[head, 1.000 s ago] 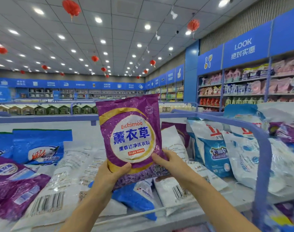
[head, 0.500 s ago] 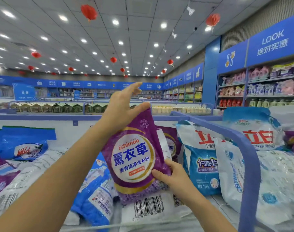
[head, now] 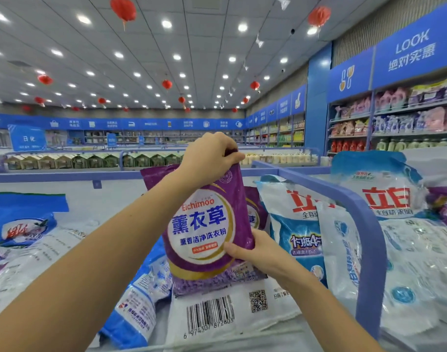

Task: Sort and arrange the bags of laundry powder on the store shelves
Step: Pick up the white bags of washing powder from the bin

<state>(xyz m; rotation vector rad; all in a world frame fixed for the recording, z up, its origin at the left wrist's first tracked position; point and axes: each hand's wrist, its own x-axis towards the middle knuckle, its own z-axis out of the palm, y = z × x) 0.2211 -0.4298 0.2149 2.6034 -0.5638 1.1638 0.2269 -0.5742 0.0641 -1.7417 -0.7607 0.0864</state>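
**Purple bag held upright at both ends, ready to be stood in its row**

A purple bag [head: 204,232] of laundry powder is held in front of the camera, above the shelf [head: 110,199]. Its long axis runs almost straight from 12 to 6 o'clock, with the top tipped slightly toward 11, and the printed face is turned to the viewer.

The top edge is pinched by the left hand [head: 212,158], with the fingers curled over the seam at 12 o'clock of the bag. The lower right edge, at about 4 o'clock, is gripped by the right hand [head: 258,252], with the thumb laid across the front. Both grips are closed on the bag.

The bottom edge lies at or on a flat white bag [head: 217,316]; whether contact is made cannot be told. A second purple bag [head: 255,212] is seen standing just behind, at about 2 o'clock, and white and blue bags [head: 296,224] stand beyond it at 3 o'clock, before a blue rail [head: 367,237].

The bag is probably to be stood with its twin, so a short shift toward 2 o'clock is called for. The right hand is nearer that spot, so the base would be steered by it. The upright axis is best kept steady from the top, since a soft bag may slump.
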